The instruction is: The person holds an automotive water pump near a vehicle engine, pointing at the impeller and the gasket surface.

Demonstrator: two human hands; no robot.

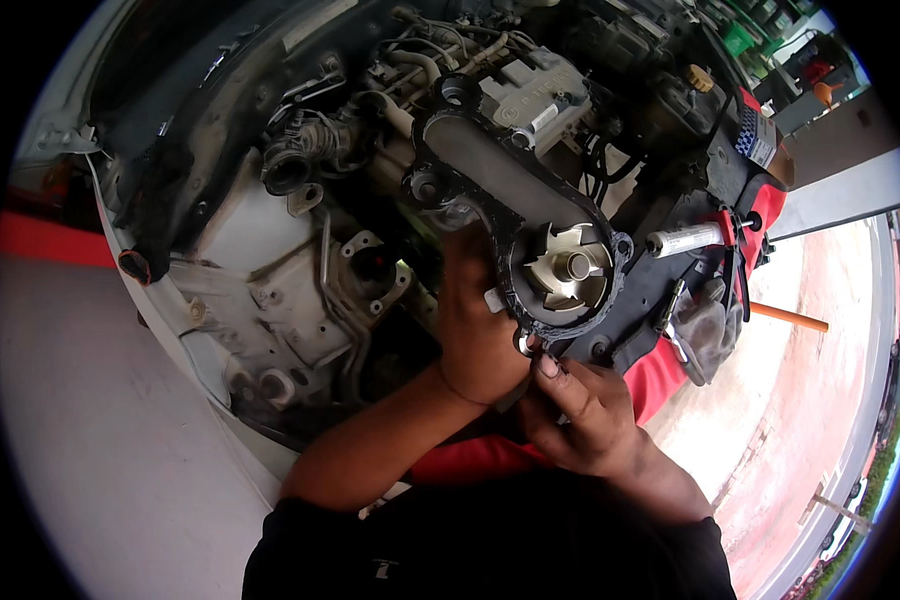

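Two hands hold a dark cast-metal water pump housing with a pale finned impeller point(530, 225) at the centre of the frame, raised over the open engine bay. A thin black gasket follows its rim. The casting looks heavy and rigid, likely greasy and slippery, and the gasket edge seems easily damaged, so the solid body and the bolt lugs look like the safest places to grip, not the impeller point(567, 267). The left hand point(475, 325) is wrapped around the housing's lower left side from behind, fingers closed on it. The right hand point(580, 405), just below, pinches the bottom edge between thumb and fingertips. Right of the housing, a white sealant tube point(685, 239) lies on a black tray, beside a grey rag point(710, 335).
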